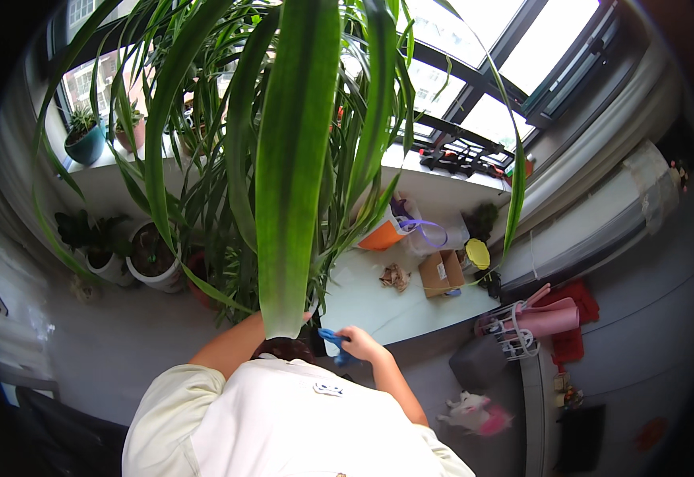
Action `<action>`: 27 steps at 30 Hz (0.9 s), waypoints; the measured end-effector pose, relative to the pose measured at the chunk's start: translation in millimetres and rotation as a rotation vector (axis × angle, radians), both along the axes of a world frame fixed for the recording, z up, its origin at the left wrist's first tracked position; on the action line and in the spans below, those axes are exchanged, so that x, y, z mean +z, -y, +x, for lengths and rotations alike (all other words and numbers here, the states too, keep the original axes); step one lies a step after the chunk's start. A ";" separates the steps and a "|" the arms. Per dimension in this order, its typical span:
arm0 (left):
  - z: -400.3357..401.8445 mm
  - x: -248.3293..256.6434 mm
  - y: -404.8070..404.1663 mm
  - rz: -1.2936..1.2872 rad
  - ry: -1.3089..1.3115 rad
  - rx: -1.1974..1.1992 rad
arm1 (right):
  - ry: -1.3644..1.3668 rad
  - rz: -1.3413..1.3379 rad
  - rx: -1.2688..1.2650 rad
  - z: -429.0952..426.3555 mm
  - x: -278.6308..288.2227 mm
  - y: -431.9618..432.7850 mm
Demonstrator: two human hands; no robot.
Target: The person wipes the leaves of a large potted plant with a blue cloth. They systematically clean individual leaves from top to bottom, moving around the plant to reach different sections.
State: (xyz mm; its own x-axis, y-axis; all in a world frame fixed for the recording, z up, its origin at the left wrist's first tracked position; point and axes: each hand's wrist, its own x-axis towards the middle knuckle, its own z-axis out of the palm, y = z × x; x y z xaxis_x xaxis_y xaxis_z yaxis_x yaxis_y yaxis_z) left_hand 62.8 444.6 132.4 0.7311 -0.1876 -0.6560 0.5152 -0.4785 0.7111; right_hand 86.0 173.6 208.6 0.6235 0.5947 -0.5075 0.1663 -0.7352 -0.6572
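A spider plant with long arching green leaves fills the space before me. One broad leaf hangs very near the camera and covers most of my left hand. Only a bit of its fingers shows at the leaf's right edge, so what it holds is hidden. My right hand pinches a crumpled blue cloth between thumb and fingers, just beside the near left corner of a white marble-look table.
On the table are crumpled brown paper, a cardboard box and an orange-and-white bag. White plant pots stand on the floor at left. At right are a white wire basket with pink rolls and a small white dog in pink.
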 end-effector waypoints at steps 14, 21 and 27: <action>-2.2 251.0 -44.3 -0.240 1.020 0.646 | 0.416 0.277 -0.672 -82.9 1.7 125.1; 48.9 306.5 -22.0 -0.807 1.174 0.531 | 0.473 0.597 -0.564 -68.4 47.2 88.9; 74.2 311.9 -12.4 -1.106 0.970 0.188 | 0.448 1.116 -0.462 -35.4 166.3 53.0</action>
